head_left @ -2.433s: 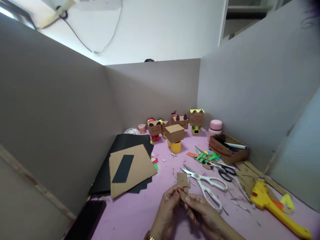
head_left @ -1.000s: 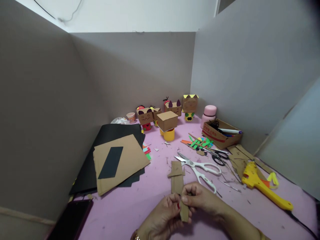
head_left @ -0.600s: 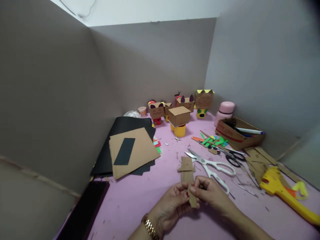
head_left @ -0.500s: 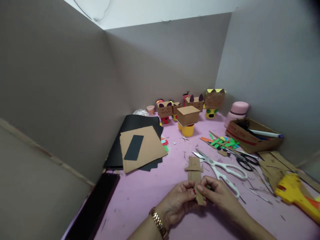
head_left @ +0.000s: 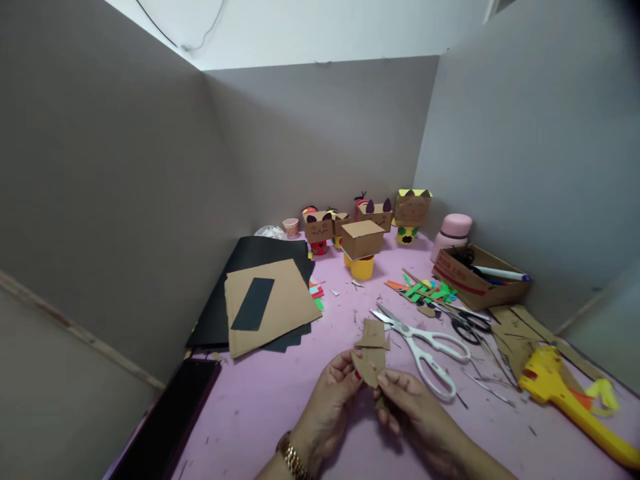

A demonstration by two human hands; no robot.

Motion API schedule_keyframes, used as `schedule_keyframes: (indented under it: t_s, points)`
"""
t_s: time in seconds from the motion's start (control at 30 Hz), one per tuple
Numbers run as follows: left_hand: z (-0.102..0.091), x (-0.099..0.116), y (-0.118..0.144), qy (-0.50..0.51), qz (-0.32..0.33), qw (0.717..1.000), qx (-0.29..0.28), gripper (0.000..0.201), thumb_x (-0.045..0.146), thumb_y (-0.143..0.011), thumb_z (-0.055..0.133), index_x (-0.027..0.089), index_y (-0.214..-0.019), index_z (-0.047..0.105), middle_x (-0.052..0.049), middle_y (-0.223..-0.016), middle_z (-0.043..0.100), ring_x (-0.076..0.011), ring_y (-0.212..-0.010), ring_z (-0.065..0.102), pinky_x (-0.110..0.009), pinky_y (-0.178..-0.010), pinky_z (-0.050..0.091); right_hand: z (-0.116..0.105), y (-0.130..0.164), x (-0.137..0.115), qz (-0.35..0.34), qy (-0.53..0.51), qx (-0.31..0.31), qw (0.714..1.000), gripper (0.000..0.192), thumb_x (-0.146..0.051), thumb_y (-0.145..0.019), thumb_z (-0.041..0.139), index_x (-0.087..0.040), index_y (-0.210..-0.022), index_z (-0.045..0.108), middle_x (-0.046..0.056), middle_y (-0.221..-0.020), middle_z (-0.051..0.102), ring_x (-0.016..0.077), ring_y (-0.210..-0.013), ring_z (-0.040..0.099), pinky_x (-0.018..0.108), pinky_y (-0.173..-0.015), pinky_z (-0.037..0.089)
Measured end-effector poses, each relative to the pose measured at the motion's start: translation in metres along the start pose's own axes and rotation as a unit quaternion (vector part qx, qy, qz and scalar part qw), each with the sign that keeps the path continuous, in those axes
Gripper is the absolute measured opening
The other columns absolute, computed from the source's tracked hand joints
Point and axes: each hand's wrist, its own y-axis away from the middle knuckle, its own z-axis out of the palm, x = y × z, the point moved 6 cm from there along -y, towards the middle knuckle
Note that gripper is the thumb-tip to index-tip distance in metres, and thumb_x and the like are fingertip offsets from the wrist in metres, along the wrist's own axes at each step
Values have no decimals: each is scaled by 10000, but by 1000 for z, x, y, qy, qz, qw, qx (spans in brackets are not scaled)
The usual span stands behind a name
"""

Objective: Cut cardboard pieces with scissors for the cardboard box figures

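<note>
Between my fingertips is a small cardboard piece [head_left: 366, 371], turned at a slant. My left hand [head_left: 327, 393], with a gold watch at the wrist, pinches its left end. My right hand [head_left: 413, 403] grips its lower right end; a darker bit shows under those fingers, and I cannot make out whether it is the same piece. Just beyond lie flat cardboard scraps [head_left: 373, 333] on the pink table. White-handled scissors [head_left: 417, 337] rest partly spread to the right of them.
Cardboard-headed figures [head_left: 319, 230] and a box on a yellow base [head_left: 361, 241] stand at the back. Cardboard sheets [head_left: 287, 293] lie on black sheets at left, beside a dark phone-like slab [head_left: 170, 413]. A yellow glue gun [head_left: 555, 383] and an open carton [head_left: 480, 277] are at right.
The cardboard piece has turned from nearly upright to a leftward slant, and my left fingers have moved up along it. The whole view has shifted slightly.
</note>
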Motion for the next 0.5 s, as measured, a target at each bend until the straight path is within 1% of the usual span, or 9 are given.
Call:
schedule_keyframes:
  t_s: [0.1,0.2,0.3,0.4,0.5]
  points:
    - [2,-4,2,7,-10,1000,-9,282,271,-634,792,180,-849,632,17,-637,649,-117,-553,578,-230,-579,440,0,1,-3,-14,-12,-6,1000,450,-588,-716,624,-146,-676,545,-43,-431,577,9,-307,369,139,-358,205]
    - [1,-7,6,26,-18,999,-6,300,271,-640,788,197,-879,624,19,-692,669,-97,-520,569,-218,-556,433,1,4,-2,-23,-8,-24,999,430,-559,-688,676,-141,-694,574,-36,-457,584,15,-325,383,143,-365,239]
    - [1,-9,10,44,-48,998,-20,311,254,-613,809,207,-863,629,5,-740,697,-103,-575,601,-206,-573,425,5,8,2,-26,-7,-49,998,423,-544,-642,721,-149,-658,573,-51,-436,535,21,-325,358,153,-354,243]
    - [5,-10,11,76,-78,991,-73,315,242,-565,840,200,-817,655,-10,-757,717,-113,-660,628,-204,-621,416,8,14,3,-43,7,-76,996,407,-543,-656,707,-160,-645,569,-58,-464,480,33,-365,354,166,-369,227]
    - [11,-10,12,97,-90,981,-138,273,237,-586,829,203,-813,681,-10,-774,725,-104,-649,630,-217,-631,411,10,21,1,-50,35,-86,994,401,-533,-661,705,-163,-621,556,-57,-529,424,50,-457,337,185,-434,240]
